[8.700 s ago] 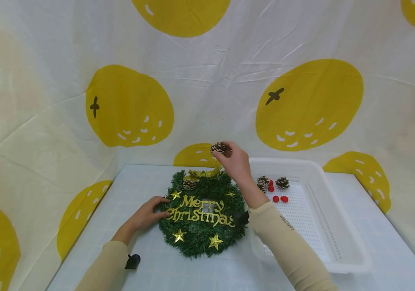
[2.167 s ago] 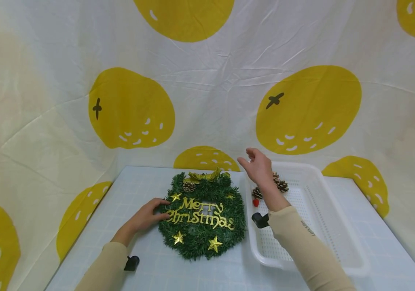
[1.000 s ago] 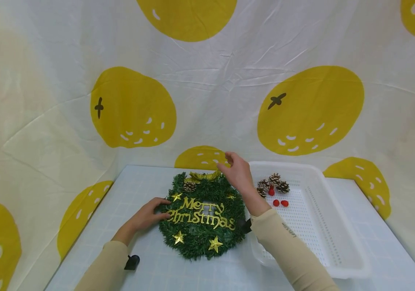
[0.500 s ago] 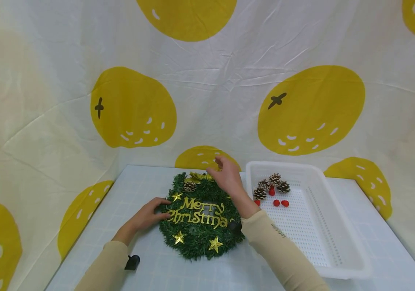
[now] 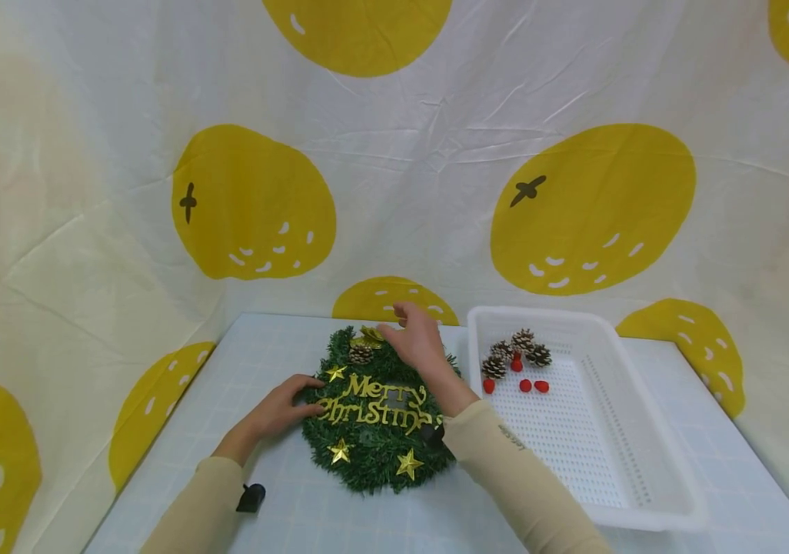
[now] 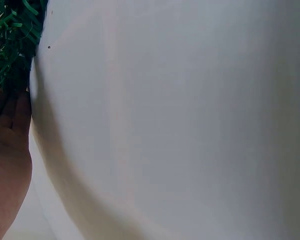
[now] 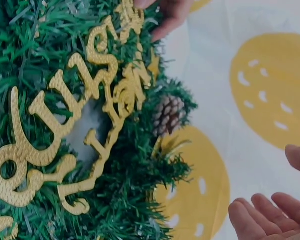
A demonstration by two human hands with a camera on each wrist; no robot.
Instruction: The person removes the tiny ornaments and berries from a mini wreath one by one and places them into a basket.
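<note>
A green tinsel wreath (image 5: 384,458) lies on the table, with gold "Merry Christmas" lettering (image 5: 370,412), gold stars (image 5: 410,464), a pinecone (image 5: 361,355) and a gold bow (image 5: 370,337) at its top. My left hand (image 5: 287,408) grips the wreath's left edge; the left wrist view shows several fingers (image 6: 12,110) against the tinsel. Above the wreath's upper right, beside the bow, my right hand (image 5: 418,342) hovers with thumb and fingers apart. Nothing is between them in the right wrist view, where the hand (image 7: 275,212) is apart from the wreath. My right forearm covers the wreath's right side.
Right of the wreath stands a white perforated basket (image 5: 650,431). Several pinecones (image 5: 540,355) and several small red pieces (image 5: 525,385) lie at its far left. A light cloth covers the table (image 5: 284,508); a fruit-patterned curtain (image 5: 408,215) hangs behind.
The pinecone my right hand held first is out of it, and the basket shows one more. Empty, that hand has moved left from the basket to near the bow. My left hand has stayed.
</note>
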